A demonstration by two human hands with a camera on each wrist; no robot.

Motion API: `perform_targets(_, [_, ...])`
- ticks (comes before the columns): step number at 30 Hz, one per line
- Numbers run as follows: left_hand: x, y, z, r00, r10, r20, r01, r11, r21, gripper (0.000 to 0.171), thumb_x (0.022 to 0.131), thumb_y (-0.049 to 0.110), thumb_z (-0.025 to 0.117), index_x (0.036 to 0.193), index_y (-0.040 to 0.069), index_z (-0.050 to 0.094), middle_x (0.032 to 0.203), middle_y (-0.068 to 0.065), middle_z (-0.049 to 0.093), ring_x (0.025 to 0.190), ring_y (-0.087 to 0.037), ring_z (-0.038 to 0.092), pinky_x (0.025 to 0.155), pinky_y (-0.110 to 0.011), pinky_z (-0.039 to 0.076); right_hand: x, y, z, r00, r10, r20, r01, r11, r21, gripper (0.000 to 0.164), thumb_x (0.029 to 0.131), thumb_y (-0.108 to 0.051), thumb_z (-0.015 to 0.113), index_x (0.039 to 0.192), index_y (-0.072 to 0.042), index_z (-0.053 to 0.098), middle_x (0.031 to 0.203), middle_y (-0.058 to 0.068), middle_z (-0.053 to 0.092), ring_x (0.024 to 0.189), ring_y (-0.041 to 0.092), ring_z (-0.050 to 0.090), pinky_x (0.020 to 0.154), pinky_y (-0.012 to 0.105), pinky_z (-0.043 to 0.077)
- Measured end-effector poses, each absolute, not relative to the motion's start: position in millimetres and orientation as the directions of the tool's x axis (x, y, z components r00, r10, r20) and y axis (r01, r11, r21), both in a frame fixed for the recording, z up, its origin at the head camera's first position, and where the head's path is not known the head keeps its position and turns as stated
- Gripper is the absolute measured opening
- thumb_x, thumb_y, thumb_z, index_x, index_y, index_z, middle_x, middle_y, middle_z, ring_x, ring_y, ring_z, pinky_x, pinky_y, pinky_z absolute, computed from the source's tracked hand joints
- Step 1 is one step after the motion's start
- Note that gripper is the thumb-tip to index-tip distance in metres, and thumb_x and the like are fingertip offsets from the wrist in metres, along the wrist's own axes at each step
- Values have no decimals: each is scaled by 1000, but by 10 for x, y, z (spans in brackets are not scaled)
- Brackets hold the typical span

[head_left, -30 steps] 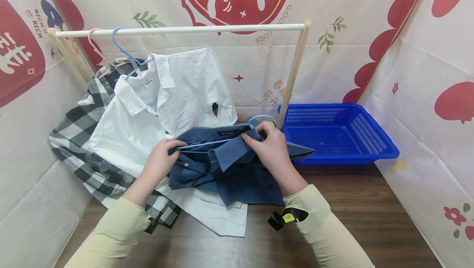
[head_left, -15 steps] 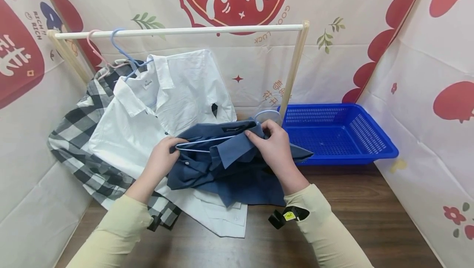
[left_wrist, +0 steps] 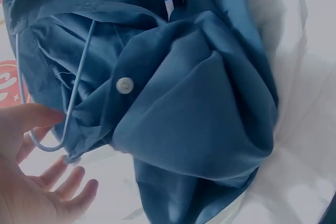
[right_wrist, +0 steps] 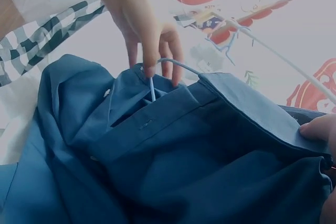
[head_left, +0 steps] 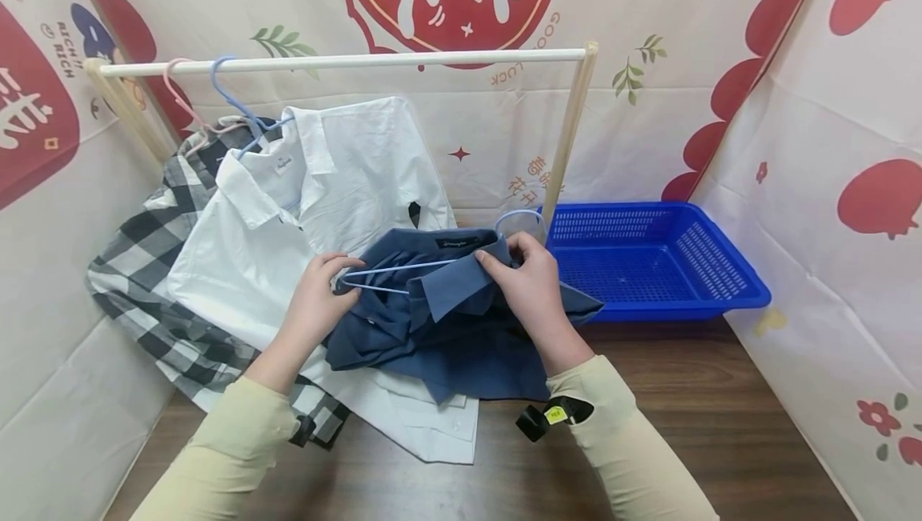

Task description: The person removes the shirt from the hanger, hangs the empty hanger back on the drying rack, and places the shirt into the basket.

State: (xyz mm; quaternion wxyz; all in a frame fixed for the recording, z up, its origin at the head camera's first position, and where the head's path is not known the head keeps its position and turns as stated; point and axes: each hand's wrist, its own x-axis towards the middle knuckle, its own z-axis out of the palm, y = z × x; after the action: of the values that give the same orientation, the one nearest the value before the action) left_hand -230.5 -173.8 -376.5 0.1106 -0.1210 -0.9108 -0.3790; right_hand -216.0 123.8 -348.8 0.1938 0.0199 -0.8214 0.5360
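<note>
1. At the centre of the head view, a navy button-up shirt (head_left: pixel 461 365) lies partly over a white collared shirt (head_left: pixel 353 193).
2. The left hand (head_left: pixel 317 297) pinches one end of the light-blue wire hanger (head_left: pixel 400 267) inside the navy shirt's open front.
3. The right hand (head_left: pixel 535 289) grips the navy collar near the hanger's hook.
4. Upper left, the white shirt and a plaid shirt (head_left: pixel 147 265) hang from a rail (head_left: pixel 403 62).
5. Right of centre, a blue plastic basket (head_left: pixel 670 310) rests on the bench (head_left: pixel 691 393).

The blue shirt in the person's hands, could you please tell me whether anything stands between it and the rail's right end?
Nothing visible stands between the blue shirt and the right end of the rail. The white shirt hangs from the left half, partly hidden by the blue one.
</note>
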Motion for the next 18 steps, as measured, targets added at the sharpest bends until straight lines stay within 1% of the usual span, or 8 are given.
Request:
perform_targets(3, [-2274,-1727,-3733,-938,140,318,325,678,659,34,85,2,68,119,5,66,134,-19,48,125,-38,43,96,-54,39,-2165,1226,-3486,-929,181,324,-229,407,-884,28,85,-28,77,88,-7,59,84,8,58,78,22,50,65,35,43])
perform_targets(5, [-2265,-1717,-3721,-926,158,343,355,670,651,32,86,3,69,118,6,67,131,-18,51,124,-37,45,97,-53,39,-2169,1216,-3486,-932,183,314,-221,399,-890,28,85,-28,77,88,-7,59,85,8,58,78,22,51,66,35,43])
perform_targets(8, [-2253,-1693,-3704,-915,200,351,390,663,639,29,88,5,68,118,6,67,126,-16,56,117,-33,53,97,-50,42,-2181,1202,-3495,-936,177,305,-218,391,-894,28,85,-29,77,90,-8,59,85,7,58,79,22,51,66,34,44])
perform_targets(10, [-2248,-1675,-3690,-916,228,329,394,652,647,28,90,8,67,118,5,67,123,-15,60,112,-30,60,95,-47,45,-2195,1194,-3504,-935,169,312,-227,389,-893,27,85,-29,77,90,-8,61,86,7,59,79,21,51,67,34,44])
perform_targets(13, [-2245,-1659,-3677,-924,258,284,383,658,648,27,94,14,64,120,4,66,122,-15,62,105,-30,64,92,-46,49,-2212,1183,-3515,-935,152,320,-241,387,-890,27,85,-30,77,92,-9,62,87,7,60,81,21,52,68,34,45])
perform_targets(18, [-2258,-1659,-3688,-932,268,245,363,702,613,25,97,23,62,115,8,69,118,-12,66,107,-30,62,93,-48,46,-2223,1167,-3522,-941,134,311,-240,383,-892,29,84,-31,77,95,-9,63,92,7,59,85,22,52,70,35,44])
